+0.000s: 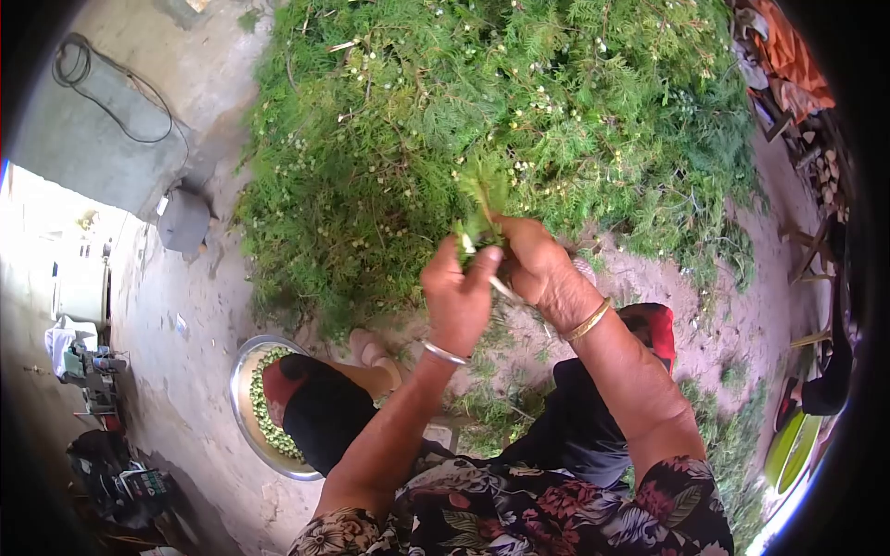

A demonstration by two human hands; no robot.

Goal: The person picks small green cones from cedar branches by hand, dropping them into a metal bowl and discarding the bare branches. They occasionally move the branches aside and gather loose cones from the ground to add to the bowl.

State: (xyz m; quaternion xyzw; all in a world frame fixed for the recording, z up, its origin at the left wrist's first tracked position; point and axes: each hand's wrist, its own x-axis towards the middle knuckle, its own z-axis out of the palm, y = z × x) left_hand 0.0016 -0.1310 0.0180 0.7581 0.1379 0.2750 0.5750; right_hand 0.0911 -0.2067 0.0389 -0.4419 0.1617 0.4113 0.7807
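Note:
Close together in front of my knees, both my hands are on one leafy green sprig (482, 190). My right hand (547, 269) is closed around its stem, and a pale cut end pokes out below the fingers. The thumb and fingers of my left hand (461, 292) pinch at the sprig's lower part; any small fruit between them is too blurred to make out. A big heap of cut evergreen branches (399, 139) with small pale green cones lies just beyond. Beside my left knee stands a metal basin (239, 394) holding many round green cones (266, 414).
Loose sprigs (501, 417) litter the floor between my legs and at right. A grey container (184, 221) and a coiled cable (74, 60) are at left. Far right, another person's dark-clad leg (828, 380) shows near a green basin (793, 454) and stacked wood (828, 176).

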